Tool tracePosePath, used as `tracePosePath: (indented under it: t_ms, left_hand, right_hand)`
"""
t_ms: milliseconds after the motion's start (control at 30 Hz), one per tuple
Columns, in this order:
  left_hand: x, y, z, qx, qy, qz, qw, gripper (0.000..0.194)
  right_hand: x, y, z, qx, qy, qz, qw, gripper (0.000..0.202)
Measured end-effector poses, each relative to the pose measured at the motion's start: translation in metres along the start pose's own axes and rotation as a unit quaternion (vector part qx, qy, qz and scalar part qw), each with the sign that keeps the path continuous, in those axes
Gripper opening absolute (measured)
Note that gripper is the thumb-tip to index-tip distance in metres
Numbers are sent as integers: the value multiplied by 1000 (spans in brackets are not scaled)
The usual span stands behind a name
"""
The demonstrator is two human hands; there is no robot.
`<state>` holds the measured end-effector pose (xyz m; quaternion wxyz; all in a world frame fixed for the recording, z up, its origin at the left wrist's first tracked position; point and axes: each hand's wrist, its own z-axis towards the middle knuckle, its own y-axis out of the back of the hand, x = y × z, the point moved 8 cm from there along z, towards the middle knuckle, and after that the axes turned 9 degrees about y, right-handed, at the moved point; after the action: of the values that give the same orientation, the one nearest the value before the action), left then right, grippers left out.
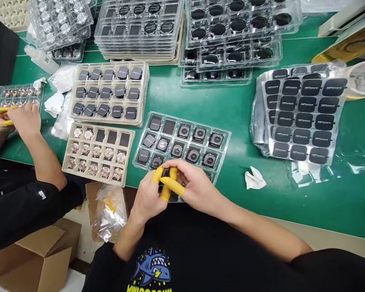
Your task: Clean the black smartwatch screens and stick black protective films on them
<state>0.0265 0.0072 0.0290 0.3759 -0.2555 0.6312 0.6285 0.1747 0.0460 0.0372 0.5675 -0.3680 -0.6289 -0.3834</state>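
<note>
Both hands meet above the near edge of a clear plastic tray (182, 140) of dark square watch pieces. My left hand (149, 194) and my right hand (197, 186) wear yellow finger cots and are closed around a small dark piece (166, 172), mostly hidden by the fingers. In the tray, several pieces show round backs, the left column shows flat dark squares, and one pocket in the top row holds no watch piece. Left of it lies a beige tray (99, 142) of rose-gold round watches, with several pockets in its top row unfilled.
Behind are a beige tray of dark squares (108, 93) and stacked clear trays (140, 28). Sticker sheets (304, 113), a tape roll (363, 79) and white paper scrap (254, 178) lie right. A co-worker's hands (26, 117) work at far left. Below is an open box (33, 259).
</note>
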Motion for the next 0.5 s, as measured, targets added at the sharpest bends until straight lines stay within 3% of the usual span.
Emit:
tracePosePath:
  t_ms: [133, 233, 300, 400, 500]
  left_hand:
    - [15, -3, -4, 10, 100, -133, 986, 36]
    - [19, -7, -5, 15, 132, -190, 973, 43]
    - [15, -9, -3, 42, 114, -183, 976, 57]
    - [5, -11, 3, 113, 44, -184, 975, 82]
    - [2, -5, 9, 141, -2, -186, 972, 86]
  right_hand:
    - [-2, 14, 2, -44, 31, -57, 997, 37]
    - [-3, 16, 7, -29, 40, -58, 997, 22]
    - [-4, 14, 10, 1, 28, -35, 999, 17]
    - [-10, 13, 11, 36, -31, 36, 998, 25]
    - [-12, 15, 10, 37, -53, 75, 995, 36]
